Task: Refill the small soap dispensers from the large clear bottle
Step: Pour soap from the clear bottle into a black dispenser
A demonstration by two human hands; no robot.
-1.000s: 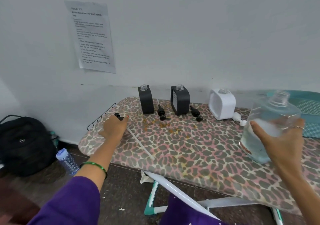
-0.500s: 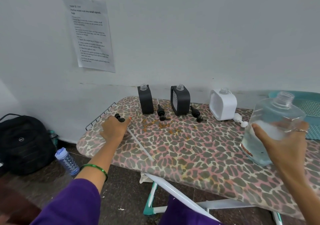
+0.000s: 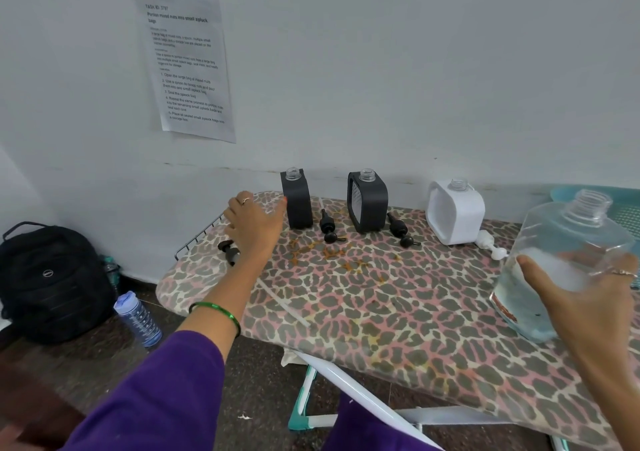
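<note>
leopard-print ironing board (image 3: 381,312) stands against a pale wall with a printed sheet (image 3: 187,66) taped above it. three small dispensers stand uncapped along the far edge: a slim black dispenser (image 3: 296,199) on the left, a rounded black dispenser (image 3: 367,202) in the middle and a white dispenser (image 3: 455,216) to the right. each has its pump lying on the board just beside it: two black pumps (image 3: 327,230) and a white pump (image 3: 490,246). a fourth pump head (image 3: 230,251) with a long white tube lies near the left end.

the right hand (image 3: 571,298) grasps the large clear bottle (image 3: 561,260) near the right edge, thumb and fingers wrapped round its body; it is open-necked, tilted slightly and partly full of clear liquid. the left hand (image 3: 252,228) reaches over the left end with fingers relaxed and spread, gripping nothing, its fingertips just beside the slim black dispenser.

risks from here, as i judge them: the dispenser necks are narrow and the bottle's mouth is wide, so a quick tip would likely spill liquid over the fabric cover. the slim dispenser looks easy to knock over if the left hand bumps it instead of steadying it. a one-handed hold on a smooth, heavy bottle could slip. orange stains (image 3: 332,253) already mark the cover.
</note>
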